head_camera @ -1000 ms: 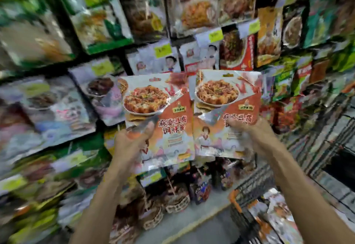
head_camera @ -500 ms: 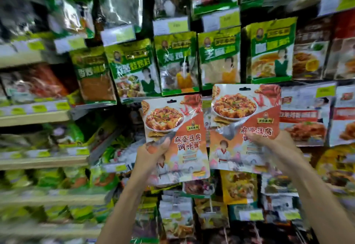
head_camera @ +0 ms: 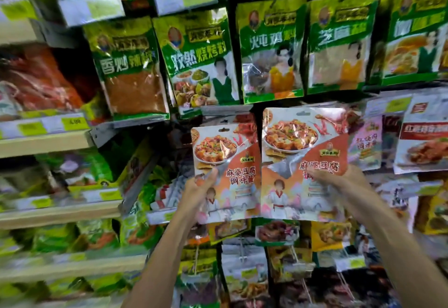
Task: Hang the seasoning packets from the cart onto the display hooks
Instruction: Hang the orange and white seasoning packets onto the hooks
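In the centre of the frame the left packet (head_camera: 232, 162) and the right packet (head_camera: 303, 147) are standing upright just beside each other, the left one sitting slightly lower. The left hand (head_camera: 197, 190) is gripping the left packet's left edge. The right hand (head_camera: 339, 179) is pinching the right packet at mid-height. A row of hanging packets (head_camera: 201, 65) is running across above them, shelves (head_camera: 43, 143) are lying at the left of the frame, and lower packets (head_camera: 244, 276) are hanging beneath.
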Demonstrator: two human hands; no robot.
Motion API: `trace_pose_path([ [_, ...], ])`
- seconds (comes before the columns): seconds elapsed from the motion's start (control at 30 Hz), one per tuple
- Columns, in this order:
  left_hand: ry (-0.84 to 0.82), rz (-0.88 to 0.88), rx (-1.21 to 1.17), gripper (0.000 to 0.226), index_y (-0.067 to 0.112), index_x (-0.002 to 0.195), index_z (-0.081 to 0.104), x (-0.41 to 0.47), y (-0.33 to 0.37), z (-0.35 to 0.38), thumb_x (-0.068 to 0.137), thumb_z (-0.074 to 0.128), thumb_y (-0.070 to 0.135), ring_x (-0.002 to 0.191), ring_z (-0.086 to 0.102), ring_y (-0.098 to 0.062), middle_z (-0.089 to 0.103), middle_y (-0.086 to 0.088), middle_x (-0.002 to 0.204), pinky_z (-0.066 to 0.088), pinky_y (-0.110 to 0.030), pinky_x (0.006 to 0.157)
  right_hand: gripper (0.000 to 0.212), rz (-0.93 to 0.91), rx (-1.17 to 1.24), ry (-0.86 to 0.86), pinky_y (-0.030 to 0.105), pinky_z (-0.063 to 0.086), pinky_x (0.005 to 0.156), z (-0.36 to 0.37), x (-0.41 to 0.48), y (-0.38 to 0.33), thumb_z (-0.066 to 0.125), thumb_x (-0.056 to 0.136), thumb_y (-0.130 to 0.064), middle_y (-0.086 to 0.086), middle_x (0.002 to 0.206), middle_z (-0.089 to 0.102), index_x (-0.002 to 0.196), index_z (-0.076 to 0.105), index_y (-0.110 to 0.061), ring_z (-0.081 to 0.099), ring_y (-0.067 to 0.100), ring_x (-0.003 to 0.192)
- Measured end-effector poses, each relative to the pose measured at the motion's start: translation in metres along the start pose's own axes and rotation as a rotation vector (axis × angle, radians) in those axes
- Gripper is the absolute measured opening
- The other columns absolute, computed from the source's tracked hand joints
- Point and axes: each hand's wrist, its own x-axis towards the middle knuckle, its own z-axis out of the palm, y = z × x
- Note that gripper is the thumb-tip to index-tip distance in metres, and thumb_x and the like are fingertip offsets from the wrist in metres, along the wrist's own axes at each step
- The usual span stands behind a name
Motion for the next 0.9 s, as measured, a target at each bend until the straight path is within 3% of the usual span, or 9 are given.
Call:
trace_pose_path([
  [0.07,-0.009,-0.01,-0.044,0.049,0.004,0.063,0.054,0.009,-0.001,0.002,0.079,0.064,0.049,0.031,0.037,-0.009,0.039,-0.006,0.046,0.033,-0.017,0.038,0.018,0.009,-0.005,-0.003,0.009,0.047,0.048,0.003,0.005,0.005,0.067,0.083,-0.004,-0.014,0.052,0.064,0.072,0.057,-0.015,0.062,-0.004,0.05],
  [0.13,0.0,-0.02,-0.058,0.05,0.004,0.063,0.053,0.018,-0.002,0.005,0.077,0.065,0.051,0.031,0.037,-0.009,0.043,-0.004,0.043,0.032,-0.018,0.038,0.008,0.033,-0.01,-0.011,0.011,0.05,0.054,0.003,0.01,0.007,0.07,0.08,-0.008,-0.011,0.065,0.071,0.083,0.063,-0.011,0.069,0.003,0.063],
  [0.27,-0.012,-0.019,-0.067,0.05,0.021,0.042,0.056,0.031,-0.006,0.01,0.082,0.064,0.051,0.037,0.041,-0.009,0.046,0.002,0.041,0.034,-0.018,0.042,0.031,0.077,0.007,0.001,0.016,0.055,0.061,0.004,0.02,0.01,0.078,0.067,-0.019,0.0,0.088,0.077,0.095,0.068,-0.01,0.073,0.014,0.082],
  [0.37,-0.011,-0.026,-0.065,0.047,0.023,0.045,0.056,0.034,-0.007,0.013,0.076,0.066,0.056,0.038,0.04,-0.008,0.046,0.003,0.042,0.032,-0.018,0.041,0.038,0.087,0.021,0.0,0.019,0.056,0.063,0.003,0.026,0.013,0.083,0.057,-0.026,0.006,0.095,0.076,0.092,0.073,-0.013,0.073,0.02,0.086],
  [0.47,-0.023,-0.032,-0.079,0.04,0.026,0.052,0.067,0.035,-0.006,0.015,0.077,0.066,0.057,0.038,0.04,-0.007,0.046,0.005,0.043,0.033,-0.018,0.041,0.04,0.091,0.021,-0.006,0.019,0.056,0.063,0.002,0.03,0.014,0.085,0.055,-0.028,0.007,0.095,0.076,0.09,0.074,-0.012,0.073,0.021,0.087],
  [0.63,-0.035,-0.052,-0.055,0.042,0.025,0.053,0.067,0.033,-0.007,0.022,0.075,0.065,0.06,0.041,0.04,-0.009,0.045,0.004,0.043,0.035,-0.023,0.047,0.046,0.11,0.049,-0.024,0.019,0.056,0.062,-0.003,0.03,0.013,0.083,0.06,-0.024,0.007,0.096,0.076,0.1,0.068,-0.008,0.073,0.021,0.087],
  [0.77,-0.011,-0.081,-0.083,0.051,0.016,0.077,0.07,0.032,-0.011,0.024,0.068,0.066,0.065,0.037,0.037,-0.01,0.045,0.004,0.044,0.034,-0.023,0.042,0.047,0.107,0.049,-0.022,0.018,0.055,0.062,-0.005,0.026,0.013,0.084,0.058,-0.026,0.005,0.092,0.076,0.097,0.068,-0.007,0.073,0.018,0.085],
  [0.9,0.023,-0.116,-0.089,0.041,0.016,0.067,0.065,0.04,-0.01,0.03,0.076,0.067,0.057,0.036,0.039,-0.008,0.046,0.005,0.043,0.034,-0.017,0.038,0.034,0.117,0.037,-0.019,0.016,0.054,0.061,-0.009,0.025,0.014,0.082,0.063,-0.021,0.004,0.089,0.077,0.093,0.069,-0.009,0.073,0.017,0.083],
])
